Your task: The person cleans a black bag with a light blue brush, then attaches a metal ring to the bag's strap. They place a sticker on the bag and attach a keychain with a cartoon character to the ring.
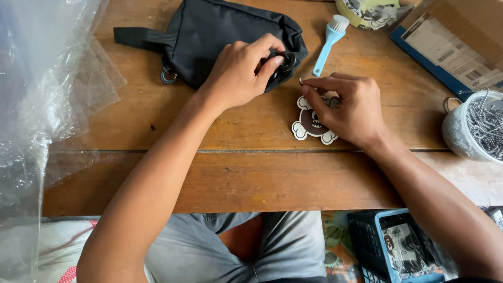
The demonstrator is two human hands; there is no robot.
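Item: black pouch (209,36) on wooden desk (251,173), its corner hardware pinched by left hand (241,71). Right hand (348,107) closed on small metal ring (301,81) above cartoon charm (313,124). Risk: ring likely slips from fingertips; pouch shifts if grip loosens.

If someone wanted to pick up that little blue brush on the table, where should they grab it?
Probably by the slim handle of the blue brush, coming from above and pinching across its narrow sides. It lies flat on the wooden table, bristle head pointing away, and the lower handle end is free, just clear of the black pouch.
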